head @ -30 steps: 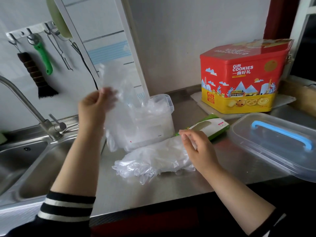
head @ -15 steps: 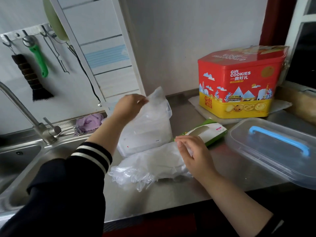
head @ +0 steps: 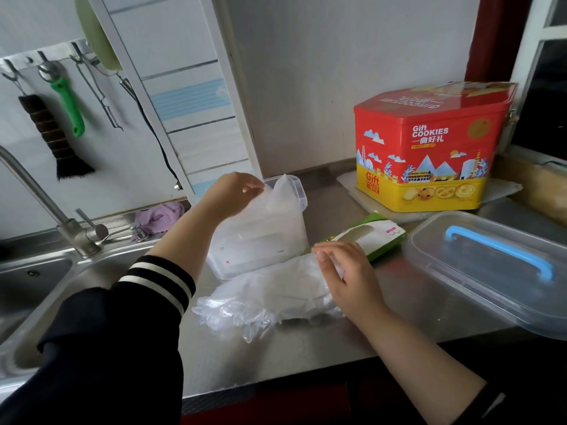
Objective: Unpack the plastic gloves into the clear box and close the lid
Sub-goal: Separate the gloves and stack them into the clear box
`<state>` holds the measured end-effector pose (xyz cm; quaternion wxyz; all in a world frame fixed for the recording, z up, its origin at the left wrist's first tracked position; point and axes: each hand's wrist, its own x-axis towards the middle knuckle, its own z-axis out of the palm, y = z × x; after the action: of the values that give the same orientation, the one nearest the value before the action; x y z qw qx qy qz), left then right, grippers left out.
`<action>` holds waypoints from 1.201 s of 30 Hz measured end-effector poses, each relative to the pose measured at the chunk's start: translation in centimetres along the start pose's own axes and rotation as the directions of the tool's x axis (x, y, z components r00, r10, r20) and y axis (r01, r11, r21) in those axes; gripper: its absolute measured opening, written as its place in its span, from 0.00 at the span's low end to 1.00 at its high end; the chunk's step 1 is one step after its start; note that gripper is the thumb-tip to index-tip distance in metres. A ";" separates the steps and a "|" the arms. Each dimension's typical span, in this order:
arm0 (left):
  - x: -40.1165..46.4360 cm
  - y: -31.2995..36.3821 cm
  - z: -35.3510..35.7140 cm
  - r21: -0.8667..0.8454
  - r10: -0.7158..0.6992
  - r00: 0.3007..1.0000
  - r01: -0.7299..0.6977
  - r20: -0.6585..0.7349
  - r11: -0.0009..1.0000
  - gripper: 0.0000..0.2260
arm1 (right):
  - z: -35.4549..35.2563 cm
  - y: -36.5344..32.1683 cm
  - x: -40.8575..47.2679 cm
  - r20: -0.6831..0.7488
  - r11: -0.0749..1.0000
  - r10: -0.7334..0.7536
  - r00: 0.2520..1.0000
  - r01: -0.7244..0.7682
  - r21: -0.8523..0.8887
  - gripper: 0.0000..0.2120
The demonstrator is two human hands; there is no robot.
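The left hand [head: 234,193] reaches over the rim of the small clear plastic box [head: 260,237], fingers curled on a thin translucent plastic glove [head: 280,187] and tucking it down among those already inside; one corner stands above the rim, likely because the film springs back. The right hand [head: 346,276] rests with relaxed fingers on the loose heap of clear plastic gloves [head: 260,302] lying on the stainless steel counter [head: 306,357] just in front of the box, probably to stop the light stack sliding; whether it pinches any I cannot tell. The flattened green and white cardboard glove packet [head: 365,237] lies behind that hand. The clear lid with a blue handle [head: 497,271] lies apart to the right, leaving the box open for filling.
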<state>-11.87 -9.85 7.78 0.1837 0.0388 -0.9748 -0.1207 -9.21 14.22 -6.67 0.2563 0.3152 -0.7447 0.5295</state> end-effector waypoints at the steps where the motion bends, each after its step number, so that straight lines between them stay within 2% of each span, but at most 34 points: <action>1: -0.2 0.4 -0.4 0.009 0.004 0.997 -0.004 -0.080 1.000 0.09 | 0.0 0.0 0.0 -0.005 1.000 -0.003 1.000 0.003 -0.003 0.17; 5: -2.3 2.4 -0.9 0.049 0.168 0.913 -0.162 -0.371 0.986 0.10 | 0.3 0.2 -0.1 0.016 0.998 -0.007 1.000 0.008 -0.055 0.14; 8: -5.3 4.3 -0.2 0.061 0.278 0.838 -0.283 -0.470 0.957 0.10 | 0.5 0.3 -0.3 0.066 0.992 0.020 0.998 -0.012 -0.122 0.16; 10: -7.8 5.3 1.0 -0.001 0.310 0.838 -0.347 -0.449 0.938 0.09 | 0.5 0.3 -0.4 0.094 0.989 0.038 0.995 -0.024 -0.149 0.17; 12: -10.2 5.6 3.2 -0.083 0.294 0.885 -0.344 -0.361 0.935 0.10 | 0.5 0.3 -0.5 0.117 0.985 0.050 0.992 -0.029 -0.170 0.18; 15: -12.9 5.2 6.5 -0.259 0.104 0.982 -0.142 -0.155 0.955 0.12 | 0.8 0.6 -0.7 0.129 0.976 0.050 0.990 -0.021 -0.215 0.14; 18: -14.3 4.7 8.6 -0.278 0.011 0.999 -0.021 -0.037 0.960 0.14 | 1.0 0.8 -0.7 0.103 0.972 0.051 0.993 -0.026 -0.234 0.09; 23: -15.0 4.3 9.3 -0.278 0.041 0.994 -0.069 -0.106 0.958 0.13 | 0.9 1.0 -0.5 0.093 0.972 0.034 0.995 -0.011 -0.235 0.04; 27: -14.8 4.8 9.2 -0.199 0.166 0.957 -0.215 -0.236 0.956 0.11 | 0.8 0.8 -0.1 0.002 0.980 -0.045 0.999 0.045 -0.195 0.08; 30: -14.5 5.5 8.6 -0.164 0.189 0.928 -0.251 -0.321 0.954 0.10 | 0.4 0.3 0.0 -0.058 0.985 -0.104 0.993 0.095 -0.147 0.08; 32: -14.3 6.0 7.8 -0.246 0.102 0.946 -0.183 -0.307 0.952 0.04 | 0.0 0.0 0.1 -0.073 0.990 -0.112 0.991 0.105 -0.095 0.09; 33: -14.1 6.1 7.2 -0.345 0.014 0.964 -0.108 -0.265 0.932 0.03 | -0.2 -0.1 0.2 -0.069 0.993 -0.106 0.992 0.102 -0.066 0.11; 34: -13.9 6.2 6.5 -0.461 -0.096 0.975 -0.008 -0.201 0.888 0.06 | -0.2 -0.3 0.2 -0.065 0.995 -0.092 0.994 0.089 -0.042 0.13; 36: -13.4 6.3 4.9 -0.683 -0.269 0.958 0.132 -0.098 0.718 0.08 | -0.4 -0.4 0.1 -0.069 0.999 -0.033 0.997 0.032 -0.017 0.16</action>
<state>-1.43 -1.10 0.30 0.2632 0.0873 -0.8336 -0.4778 -8.94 14.43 -6.18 0.2932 0.3066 -0.7343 0.5299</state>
